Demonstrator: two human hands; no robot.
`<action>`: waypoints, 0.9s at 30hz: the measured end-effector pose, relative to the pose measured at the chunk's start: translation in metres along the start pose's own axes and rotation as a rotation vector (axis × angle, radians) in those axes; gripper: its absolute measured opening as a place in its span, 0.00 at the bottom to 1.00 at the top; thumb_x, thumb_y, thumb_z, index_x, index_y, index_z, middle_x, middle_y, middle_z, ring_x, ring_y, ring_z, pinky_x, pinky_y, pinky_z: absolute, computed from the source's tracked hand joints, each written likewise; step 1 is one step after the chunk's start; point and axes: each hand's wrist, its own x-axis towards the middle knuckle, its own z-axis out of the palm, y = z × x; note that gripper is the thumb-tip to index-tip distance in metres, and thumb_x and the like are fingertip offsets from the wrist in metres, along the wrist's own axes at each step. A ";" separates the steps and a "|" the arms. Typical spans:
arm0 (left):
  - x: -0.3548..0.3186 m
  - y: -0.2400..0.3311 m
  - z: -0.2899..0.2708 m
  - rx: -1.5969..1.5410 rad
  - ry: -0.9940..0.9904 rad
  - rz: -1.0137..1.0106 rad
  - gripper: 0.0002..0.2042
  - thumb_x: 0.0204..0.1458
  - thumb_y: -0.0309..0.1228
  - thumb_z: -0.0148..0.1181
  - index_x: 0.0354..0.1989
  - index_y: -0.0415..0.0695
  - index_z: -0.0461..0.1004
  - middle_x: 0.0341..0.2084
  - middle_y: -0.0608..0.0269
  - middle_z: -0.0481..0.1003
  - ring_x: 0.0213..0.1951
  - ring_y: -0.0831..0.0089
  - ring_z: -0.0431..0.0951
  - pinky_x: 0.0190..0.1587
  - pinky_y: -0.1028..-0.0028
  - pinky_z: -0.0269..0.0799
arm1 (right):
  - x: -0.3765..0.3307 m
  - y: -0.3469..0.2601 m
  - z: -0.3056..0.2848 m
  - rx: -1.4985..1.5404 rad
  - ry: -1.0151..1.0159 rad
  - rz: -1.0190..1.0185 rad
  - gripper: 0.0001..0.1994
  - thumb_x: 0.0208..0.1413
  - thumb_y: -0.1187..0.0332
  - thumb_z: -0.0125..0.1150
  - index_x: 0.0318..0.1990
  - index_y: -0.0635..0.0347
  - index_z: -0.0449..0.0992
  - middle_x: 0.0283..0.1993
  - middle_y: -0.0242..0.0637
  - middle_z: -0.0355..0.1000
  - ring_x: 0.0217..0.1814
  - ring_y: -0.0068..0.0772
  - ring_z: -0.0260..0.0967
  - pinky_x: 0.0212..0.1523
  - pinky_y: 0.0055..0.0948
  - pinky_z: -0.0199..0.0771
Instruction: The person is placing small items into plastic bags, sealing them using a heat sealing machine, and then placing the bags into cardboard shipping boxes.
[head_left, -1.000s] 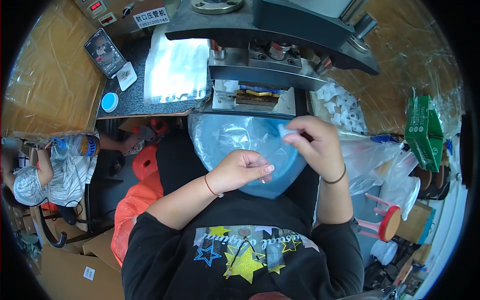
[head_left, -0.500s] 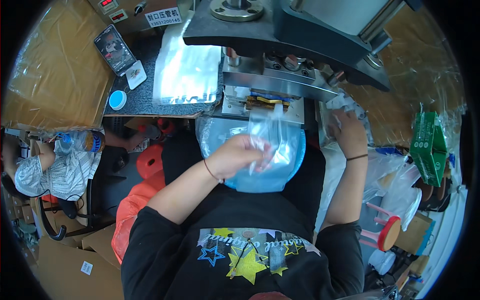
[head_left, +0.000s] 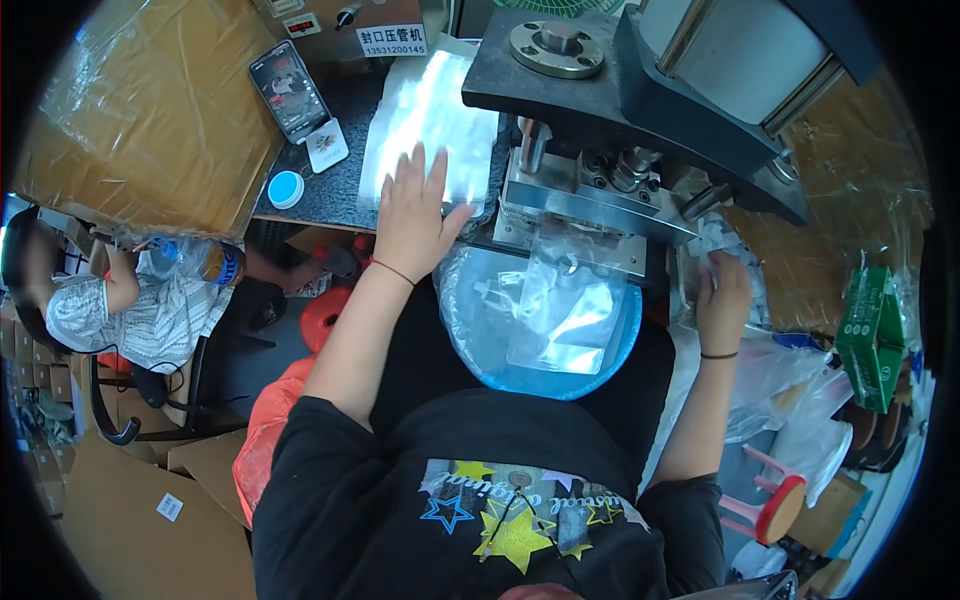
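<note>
My left hand (head_left: pixel 411 215) is open, its fingers spread over the near end of a stack of clear plastic bags (head_left: pixel 430 110) on the dark worktop. My right hand (head_left: pixel 724 300) has its fingers bent at a container of small whitish plastic pieces (head_left: pixel 735 255), to the right of the press machine (head_left: pixel 600 195). What lies between those fingertips is too small to make out. One clear plastic bag (head_left: pixel 565 310) hangs from the press jaws, away from both hands. Beneath it, a blue basin lined with plastic (head_left: pixel 480 365) rests at my lap.
A phone (head_left: pixel 288 92) leans on the worktop near a round blue-lidded tub (head_left: pixel 286 189). Large wrapped cartons (head_left: pixel 160 120) stand at the left. Another person (head_left: pixel 150 300) sits beyond them. On the right are a green box (head_left: pixel 868 340) and a small stool (head_left: pixel 780 508).
My left hand has let go of the bag at the press and moved left onto the stack of bags. My right hand stays by the small pieces. The view has shifted.
</note>
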 end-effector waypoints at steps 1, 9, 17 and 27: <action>-0.002 -0.001 -0.002 0.168 -0.158 0.022 0.32 0.53 0.39 0.65 0.64 0.39 0.62 0.64 0.40 0.61 0.65 0.43 0.62 0.62 0.53 0.63 | 0.003 -0.001 -0.003 -0.026 0.121 -0.127 0.09 0.56 0.70 0.63 0.43 0.61 0.75 0.41 0.45 0.75 0.41 0.51 0.72 0.45 0.43 0.69; -0.048 0.023 -0.029 -0.481 -0.075 -0.084 0.07 0.57 0.25 0.59 0.42 0.38 0.77 0.32 0.58 0.81 0.37 0.63 0.81 0.42 0.69 0.76 | -0.024 -0.075 -0.028 0.539 -0.069 -0.025 0.07 0.64 0.70 0.52 0.39 0.65 0.74 0.36 0.45 0.72 0.36 0.39 0.71 0.39 0.35 0.70; -0.054 0.092 -0.038 -1.232 -0.654 -0.321 0.07 0.60 0.28 0.60 0.37 0.36 0.80 0.31 0.64 0.81 0.34 0.82 0.77 0.40 0.78 0.73 | 0.013 -0.141 -0.042 0.967 -0.220 0.032 0.03 0.57 0.72 0.61 0.36 0.63 0.77 0.32 0.39 0.73 0.33 0.36 0.70 0.37 0.29 0.70; -0.067 0.127 -0.024 -1.881 -1.238 -0.559 0.14 0.65 0.34 0.55 0.51 0.36 0.75 0.41 0.54 0.81 0.44 0.66 0.83 0.48 0.69 0.78 | 0.017 -0.098 -0.051 0.766 -0.609 -0.239 0.08 0.63 0.67 0.56 0.39 0.63 0.76 0.33 0.42 0.72 0.40 0.45 0.70 0.43 0.39 0.69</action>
